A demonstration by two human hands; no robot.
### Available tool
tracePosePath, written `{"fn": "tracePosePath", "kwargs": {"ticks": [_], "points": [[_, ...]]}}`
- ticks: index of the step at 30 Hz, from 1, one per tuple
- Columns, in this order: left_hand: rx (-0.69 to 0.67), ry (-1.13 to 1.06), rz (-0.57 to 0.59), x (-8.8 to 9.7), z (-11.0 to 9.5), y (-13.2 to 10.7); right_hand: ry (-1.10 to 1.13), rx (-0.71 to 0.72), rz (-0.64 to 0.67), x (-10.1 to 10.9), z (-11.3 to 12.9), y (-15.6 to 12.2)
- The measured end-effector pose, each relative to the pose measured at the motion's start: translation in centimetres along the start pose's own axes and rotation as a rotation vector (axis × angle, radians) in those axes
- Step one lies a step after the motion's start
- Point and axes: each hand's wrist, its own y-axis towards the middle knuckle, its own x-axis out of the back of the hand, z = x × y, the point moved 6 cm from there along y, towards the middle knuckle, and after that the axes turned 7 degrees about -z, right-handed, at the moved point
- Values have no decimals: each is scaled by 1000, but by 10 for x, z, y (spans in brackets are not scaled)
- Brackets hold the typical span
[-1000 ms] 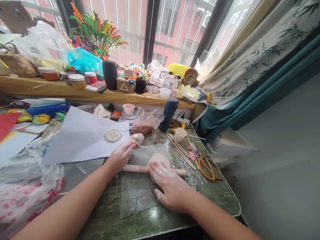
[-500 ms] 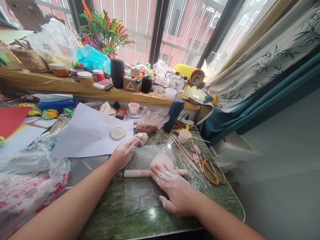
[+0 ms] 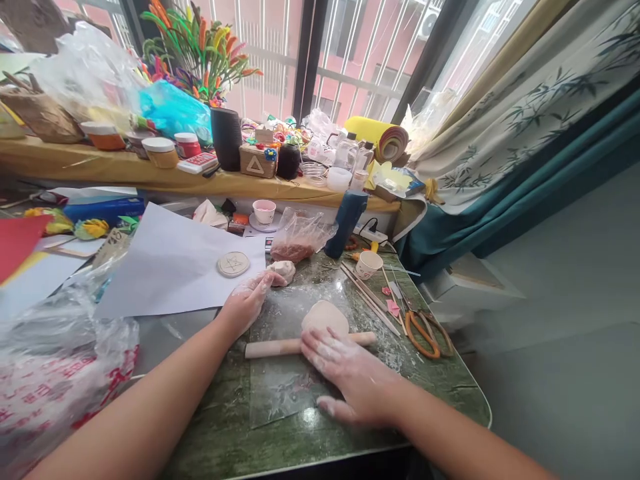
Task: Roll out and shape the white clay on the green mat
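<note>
My right hand (image 3: 345,370), dusted with white powder, lies flat with fingers stretched over a wooden rolling pin (image 3: 277,347). The pin sits across the near edge of a pale flattened piece of clay (image 3: 325,317). Both rest on a clear plastic sheet (image 3: 273,390) streaked with powder. My left hand (image 3: 247,300) is at the sheet's far left corner, thumb and fingers drawn together. Its fingertips reach a white lump of clay (image 3: 283,271); what they pinch, if anything, is hidden. Left of it, a clay disc with a star drawn on it (image 3: 233,264) lies on white paper (image 3: 170,267).
Right of the sheet lie wooden sticks (image 3: 370,303), a paper cup (image 3: 369,265) and orange-handled scissors (image 3: 423,337). Behind stand a bag of brown material (image 3: 297,240) and a dark blue bottle (image 3: 346,223). A crumpled plastic bag (image 3: 60,373) fills the left; jars (image 3: 160,152) line the sill.
The rolling pin has tilted slightly, its right end now farther from me. My right hand stays on it, and my left hand has barely moved. The whole view has shifted a little.
</note>
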Motion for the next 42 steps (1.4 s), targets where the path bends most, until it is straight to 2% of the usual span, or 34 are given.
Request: {"fn": "tracePosePath", "kwargs": {"ticks": [5, 7, 11, 14, 17, 19, 21, 24, 26, 28, 31, 35, 39, 42], "points": [[8, 99, 55, -3, -1, -3, -114, -153, -99, 27, -54, 58], [10, 137, 71, -2, -2, -5, -140, -170, -105, 31, -61, 65], [-8, 164, 82, -1, -4, -6, -122, -86, -100, 19, -35, 43], [-17, 142, 74, -1, -2, -4, -116, -99, -120, 1, -18, 26], [-24, 122, 56, 1, -1, -2, -98, -137, -199, -12, -19, 28], [-20, 120, 41, 3, -2, -1, -58, -129, -261, -12, -23, 33], [-21, 108, 20, 6, -4, 0, 0, -110, -342, 0, -28, 34], [-31, 90, -16, 9, -9, -1, 54, -97, -497, 33, -38, 27], [-22, 96, -23, 10, -10, -1, 42, -97, -552, 50, -47, 24], [-8, 104, -17, 10, -9, -1, 16, -98, -489, 53, -57, 25], [1, 103, 5, 9, -4, -1, -28, -99, -320, 36, -69, 33], [-15, 107, 24, 6, 1, 1, -90, -192, -335, 25, -81, 47], [-12, 132, 35, 5, 0, 1, -130, -250, -225, 22, -78, 58], [-1, 119, 26, 6, -2, 0, -123, -214, -158, 19, -64, 46]]}}
